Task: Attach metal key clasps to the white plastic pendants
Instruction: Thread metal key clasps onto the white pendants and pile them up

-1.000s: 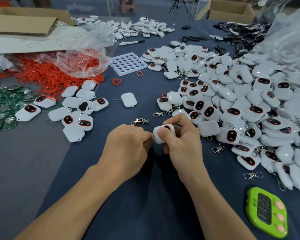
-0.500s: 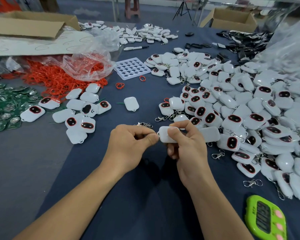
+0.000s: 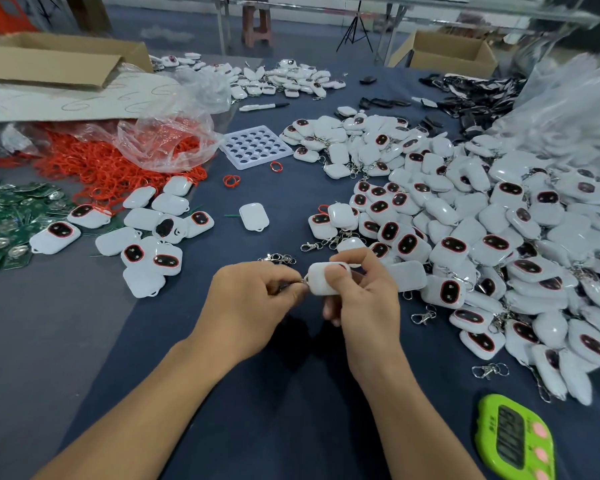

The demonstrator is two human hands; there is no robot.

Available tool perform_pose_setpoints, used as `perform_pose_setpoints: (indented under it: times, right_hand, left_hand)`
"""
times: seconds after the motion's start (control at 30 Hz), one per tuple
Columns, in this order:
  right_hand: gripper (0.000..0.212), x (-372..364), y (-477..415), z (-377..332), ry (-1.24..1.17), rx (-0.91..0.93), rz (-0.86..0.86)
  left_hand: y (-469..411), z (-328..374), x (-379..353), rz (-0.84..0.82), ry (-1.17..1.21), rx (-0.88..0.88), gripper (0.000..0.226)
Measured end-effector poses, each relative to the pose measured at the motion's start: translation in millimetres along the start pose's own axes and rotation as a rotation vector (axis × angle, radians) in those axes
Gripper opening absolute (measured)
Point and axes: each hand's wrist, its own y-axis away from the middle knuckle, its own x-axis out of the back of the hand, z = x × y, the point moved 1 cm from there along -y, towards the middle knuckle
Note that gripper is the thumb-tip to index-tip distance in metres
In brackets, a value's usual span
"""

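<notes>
— Where is the pendant being worked on?

— Mid-table, near the worker: the right hand (image 3: 362,299) grips a rounded white plastic pendant (image 3: 323,280) between thumb and fingers, above the dark blue tablecloth (image 3: 291,393).

— And the other hand?

— The left hand (image 3: 253,303) pinches a small silver metal clasp (image 3: 300,283) at the pendant's left end; touching it.

— Anything else nearby?

— A heap of white pendants (image 3: 482,220) to the right, and a lime-green digital timer (image 3: 515,441) at the near right.
</notes>
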Motion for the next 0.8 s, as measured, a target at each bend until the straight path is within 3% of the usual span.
perform_pose_setpoints:
  times: [0.13,0.33,0.43,0.53,0.6,0.7,0.8]
  right_hand:
    - [0.02,2,-3,-3,-0.183,-0.102,-0.031]
    - [0.014,0,-2,-3,-0.276,-0.151,-0.039]
    - [0.006,-1,2,-2,-0.099,0.017,0.004]
    - [0.011,-7,11,3,0.226,0.215,0.004]
    - [0.015,-8,10,5,0.298,0.219,0.05]
    - [0.018,-3,3,3,0.159,0.047,0.077]
    - [0.018,3,-2,-2,-0.028,-0.067,0.032]
  left_hand:
    - [-4,2,0,-0.084,0.27,0.097,0.017]
    - [-4,3,2,-0.058,0.353,0.115,0.02]
    - [1,3,0,-0.016,0.055,-0.005,0.018]
    - [3,6,1,0.016,-0.384,-0.297,0.02]
    - [4,9,-3,0.01,-0.5,-0.425,0.02]
    - [5,8,-8,0.043,-0.371,-0.31,0.019]
    - [-1,2,-6,-0.086,0.041,-0.025,0.017]
